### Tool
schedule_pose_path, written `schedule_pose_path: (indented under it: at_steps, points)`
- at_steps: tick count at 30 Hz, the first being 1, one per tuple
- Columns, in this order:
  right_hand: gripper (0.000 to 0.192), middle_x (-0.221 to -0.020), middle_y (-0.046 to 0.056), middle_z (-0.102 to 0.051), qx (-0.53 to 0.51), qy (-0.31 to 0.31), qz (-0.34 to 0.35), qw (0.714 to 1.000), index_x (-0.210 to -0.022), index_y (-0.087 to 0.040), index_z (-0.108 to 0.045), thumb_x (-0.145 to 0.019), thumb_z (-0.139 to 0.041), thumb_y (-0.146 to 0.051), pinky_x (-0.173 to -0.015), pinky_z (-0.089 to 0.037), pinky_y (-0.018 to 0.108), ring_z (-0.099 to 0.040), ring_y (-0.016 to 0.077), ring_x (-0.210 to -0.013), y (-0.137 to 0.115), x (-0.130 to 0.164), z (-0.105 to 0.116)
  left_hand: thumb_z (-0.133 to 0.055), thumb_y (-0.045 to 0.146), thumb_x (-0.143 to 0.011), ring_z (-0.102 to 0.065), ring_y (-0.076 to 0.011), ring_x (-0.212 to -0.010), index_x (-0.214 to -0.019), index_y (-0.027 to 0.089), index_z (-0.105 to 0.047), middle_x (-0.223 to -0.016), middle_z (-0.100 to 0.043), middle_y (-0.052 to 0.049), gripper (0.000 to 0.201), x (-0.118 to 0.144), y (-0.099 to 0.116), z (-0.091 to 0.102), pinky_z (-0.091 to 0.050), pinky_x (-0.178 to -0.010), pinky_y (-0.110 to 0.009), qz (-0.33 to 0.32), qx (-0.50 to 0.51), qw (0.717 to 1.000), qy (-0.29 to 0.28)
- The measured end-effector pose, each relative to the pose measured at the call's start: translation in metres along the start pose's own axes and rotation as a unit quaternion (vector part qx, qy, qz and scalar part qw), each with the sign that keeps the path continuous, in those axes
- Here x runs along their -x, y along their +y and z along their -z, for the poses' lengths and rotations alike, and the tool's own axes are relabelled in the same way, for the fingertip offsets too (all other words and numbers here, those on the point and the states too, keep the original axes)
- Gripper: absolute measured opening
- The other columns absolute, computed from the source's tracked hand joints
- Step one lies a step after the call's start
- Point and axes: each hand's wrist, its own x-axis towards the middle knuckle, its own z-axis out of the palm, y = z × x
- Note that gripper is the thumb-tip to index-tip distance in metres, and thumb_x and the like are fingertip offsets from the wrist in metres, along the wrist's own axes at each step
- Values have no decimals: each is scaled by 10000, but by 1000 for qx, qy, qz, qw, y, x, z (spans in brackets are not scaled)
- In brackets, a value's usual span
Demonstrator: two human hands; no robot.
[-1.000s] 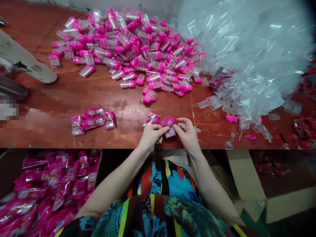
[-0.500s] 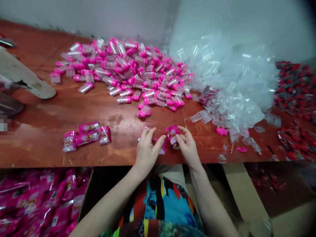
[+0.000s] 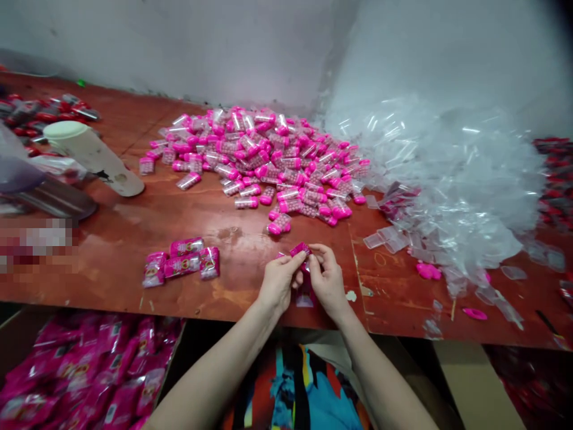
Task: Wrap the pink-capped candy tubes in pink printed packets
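Left hand: the left hand (image 3: 278, 283) is curled, thumb and fingers pinching the top edge of a small pink packet (image 3: 300, 249).
Right hand: the right hand (image 3: 328, 279) is curled too, pinching the same pink packet from the other side, so the two hands meet at it.
Pink packet: it sits between both hands' fingertips, just above the desk (image 3: 134, 227), near the desk's front edge.
Under the hands: another pink packet (image 3: 306, 295) shows low between the two hands; I cannot tell which hand holds it.
Left of the left hand: a little group of wrapped packets (image 3: 181, 266) lies flat on the desk, well apart from the hand.
Past the hands: a big pile of clear tubes with pink caps (image 3: 264, 161) lies farther back.
Right of the right hand: a heap of clear plastic bags (image 3: 447, 179) spreads over the desk.
Below the left arm: a box of pink packs (image 3: 89, 370) sits under the desk edge.
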Motion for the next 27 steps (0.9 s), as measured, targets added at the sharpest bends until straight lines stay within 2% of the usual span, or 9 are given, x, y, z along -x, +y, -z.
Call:
schedule_pose_path:
  at_steps: [3,6,8,12,16,19,22,25,27]
  points:
    - [290,-1068,94,-892,74,-69,77,992,-1310,-238,-785,-1137,-621,-403,-835,-672,398,-844,283,-912,4,-15,-3,-972,393,-887,-452,-97,-448,-668,164,-740,-502,-588,-26,392,4,14,19,-292,-477,-233,25,29,999,-9]
    - [371,-1107,110,-892,151,-165,150,963,-1344,-239,-837,-1175,-520,-331,-919,-687,454,-824,305,-943,6,-48,-3,-986,317,-900,-440,-88,-437,-623,173,-695,-490,-573,-23,427,9,31,40,-288,-467,-229,15,38,998,47]
    - [463,-1247,152,-887,229,-164,200,939,-1428,-230,-842,-1154,-469,-228,-1057,-667,528,-798,350,-1110,5,-76,-6,-972,266,-921,-432,-79,-429,-606,169,-663,-478,-560,-15,451,11,41,49,-284,-463,-213,6,58,994,91]
    - [677,-1652,164,-756,394,-219,260,854,-1695,-241,-723,-1070,-517,-81,-1203,-568,600,-648,422,-1442,0,-123,-21,-896,144,-969,-454,-70,-412,-643,145,-665,-495,-577,3,400,12,55,53,-281,-452,-188,13,116,983,143]
    - [657,-1641,182,-746,447,-275,262,810,-1689,-255,-724,-1082,-550,-77,-1156,-556,583,-606,445,-1482,-4,-141,-31,-803,81,-1043,-472,-60,-400,-704,138,-681,-553,-619,16,365,10,60,46,-318,-440,-181,46,160,971,171]
    - [497,-1446,230,-782,415,-269,238,836,-1557,-210,-796,-1090,-629,-179,-1126,-570,594,-657,438,-1334,-2,-137,-25,-735,65,-1093,-487,-58,-402,-750,134,-698,-603,-663,4,353,10,60,44,-340,-427,-173,61,180,964,184]
    - [314,-1253,180,-783,285,-244,179,909,-1348,-215,-835,-1087,-691,-314,-1063,-614,551,-701,376,-1180,1,-115,-11,-678,56,-1129,-480,-49,-397,-800,130,-710,-648,-689,-1,339,11,60,44,-342,-407,-163,64,203,961,174]
    - [336,-1115,103,-789,74,-187,27,979,-1296,-246,-781,-1088,-735,-505,-832,-656,441,-750,296,-975,-3,-77,3,-604,78,-1180,-481,-49,-400,-797,142,-679,-652,-679,-3,396,12,57,42,-352,-406,-163,75,214,961,160]
    - [453,-1023,63,-799,-52,-157,-85,982,-1298,-257,-741,-1037,-803,-622,-650,-616,367,-759,257,-827,-10,-49,9,-634,96,-1179,-498,-56,-418,-791,154,-660,-633,-653,5,393,12,52,39,-372,-426,-165,79,208,963,153]
